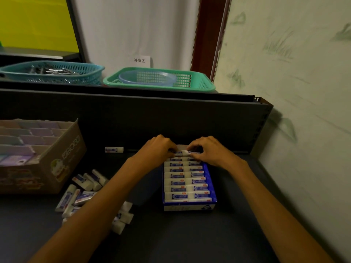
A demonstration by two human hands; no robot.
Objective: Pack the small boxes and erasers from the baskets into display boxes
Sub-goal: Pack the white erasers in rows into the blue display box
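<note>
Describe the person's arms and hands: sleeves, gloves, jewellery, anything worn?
Both forearms are bare as far as the frame shows, with no sleeves in view. The left hand and right hand wear no gloves. No watch, bracelet or ring is visible on either, though the fingers are partly hidden.

Dim, murky light leaves the dark shelf (pixel 171 234) nearly shadowless and dull, the brightest patch being the yellow panel (pixel 36 21) far up and left of it, while the wallpaper (pixel 294 73) to its right smears with blur and straight edges bow outward.
</note>
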